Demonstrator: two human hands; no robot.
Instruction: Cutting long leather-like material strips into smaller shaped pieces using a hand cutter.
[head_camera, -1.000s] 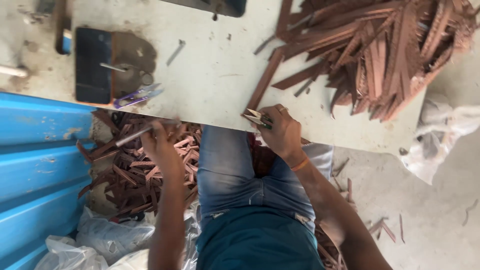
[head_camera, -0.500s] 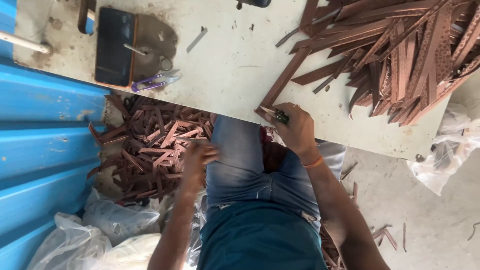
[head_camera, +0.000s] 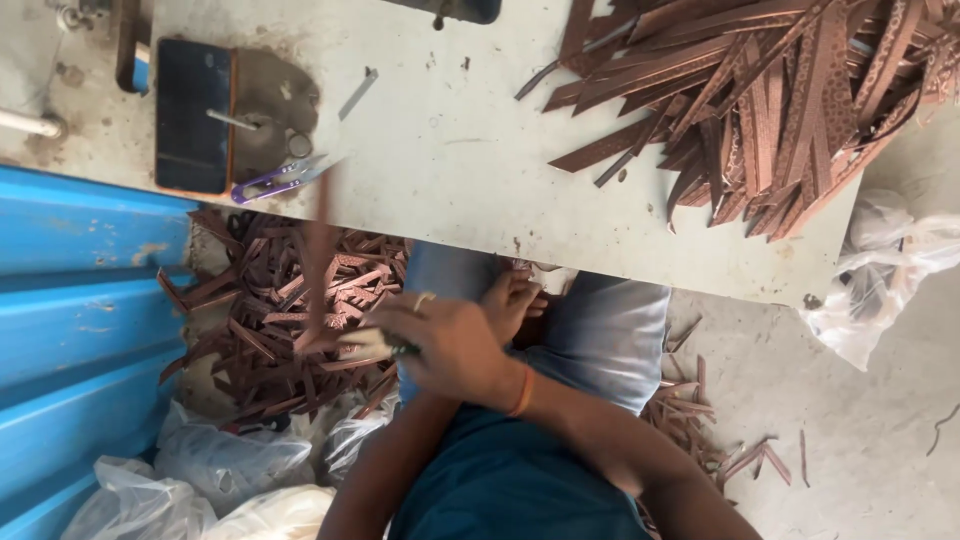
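A long, thin brown strip (head_camera: 321, 262) is being held upright over the person's lap, below the near edge of the pale work table (head_camera: 450, 160). The strip is blurred along its length; its colour is matching that of the reddish-brown strips lying around it, and its lower end is being met by the right hand (head_camera: 445, 350). A small pale object with a dark tip, too blurred to be identified, is also being gripped in that hand.

The right hand is being carried across the body, with the wrist, ringed by an orange band (head_camera: 521, 391), bent toward the person's left side. Its fingers are being kept curled together around the strip's lower end and the small object. The left hand (head_camera: 512, 300) is being held just behind it, against the blue-jeaned thigh (head_camera: 610, 330), and is largely being covered by the right hand; whether its fingers are closed on anything cannot be told.

A heap of cut brown pieces (head_camera: 270, 320) is being kept on the floor beside the blue corrugated sheet (head_camera: 80, 300). A larger pile of long patterned strips (head_camera: 760, 110) is being kept on the table's far right, and a dark phone (head_camera: 193, 115) and purple snips (head_camera: 275, 180) are lying at its left.
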